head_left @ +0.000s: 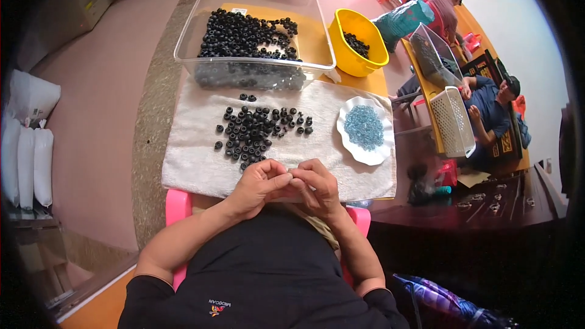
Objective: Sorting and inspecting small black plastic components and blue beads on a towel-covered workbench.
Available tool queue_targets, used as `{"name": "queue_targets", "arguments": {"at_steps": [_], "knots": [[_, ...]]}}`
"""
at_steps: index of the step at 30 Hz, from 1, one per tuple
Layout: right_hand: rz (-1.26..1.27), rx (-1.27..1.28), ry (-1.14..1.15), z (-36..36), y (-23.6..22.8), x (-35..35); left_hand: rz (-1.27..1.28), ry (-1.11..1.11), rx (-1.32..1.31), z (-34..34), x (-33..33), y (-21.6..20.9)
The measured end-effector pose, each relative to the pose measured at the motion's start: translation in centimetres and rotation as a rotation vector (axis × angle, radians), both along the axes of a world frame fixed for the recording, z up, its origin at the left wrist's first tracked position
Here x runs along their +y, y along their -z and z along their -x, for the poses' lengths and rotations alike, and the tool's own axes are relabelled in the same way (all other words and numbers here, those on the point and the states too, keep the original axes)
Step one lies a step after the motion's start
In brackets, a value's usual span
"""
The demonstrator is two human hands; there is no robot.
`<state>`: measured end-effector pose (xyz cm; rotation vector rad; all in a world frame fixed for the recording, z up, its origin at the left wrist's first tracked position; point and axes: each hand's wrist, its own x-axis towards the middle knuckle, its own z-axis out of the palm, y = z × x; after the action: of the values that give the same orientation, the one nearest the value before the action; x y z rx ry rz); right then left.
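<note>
Step in hand: apparently fitting small parts together at the near edge of the white towel [189,158], judging by both hands pinched over one spot.
Clear tub [183,52]: at the far side of the towel, heaped with black rings.
Yellow bowl [341,42]: right of the tub, a few more black rings inside.
Loose black rings [253,131]: spread mid-towel, just beyond the hands.
White dish [350,146]: on the towel's right end, holding a pile of small blue rings [364,127].
Left hand [259,186]: fingers curled tight, tips meeting the right hand.
Right hand [315,186]: narrow pinch, touching the left.
Next move calls for: probably a steady, fine squeeze, then a short reach for another ring.
Hidden: whatever sits between the fingertips, too small and covered to make out.
</note>
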<state>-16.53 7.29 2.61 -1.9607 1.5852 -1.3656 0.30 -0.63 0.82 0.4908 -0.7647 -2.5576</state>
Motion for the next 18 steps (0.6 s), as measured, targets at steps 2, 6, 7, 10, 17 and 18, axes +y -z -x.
{"name": "queue_targets", "arguments": {"at_steps": [2,6,7,10,17,18], "knots": [[-0.008,-0.020,-0.037,-0.1,-0.4,0.2,-0.013,-0.026,-0.049,0.0,0.1,-0.2],[-0.051,-0.036,-0.007,-0.5,-0.2,0.6,0.019,-0.030,-0.035,0.0,0.1,0.3],[-0.050,-0.033,0.003,-0.6,-0.2,0.7,0.024,-0.034,-0.052,0.0,0.2,0.1],[-0.024,-0.015,0.024,-0.6,0.0,0.9,0.045,-0.031,-0.076,0.0,0.2,0.0],[0.000,-0.003,0.038,-0.7,-0.3,1.1,0.034,-0.031,-0.092,0.1,0.3,-0.3],[-0.006,0.002,0.045,-0.7,-0.4,1.2,0.036,-0.028,-0.090,0.1,0.3,-0.3]]}}
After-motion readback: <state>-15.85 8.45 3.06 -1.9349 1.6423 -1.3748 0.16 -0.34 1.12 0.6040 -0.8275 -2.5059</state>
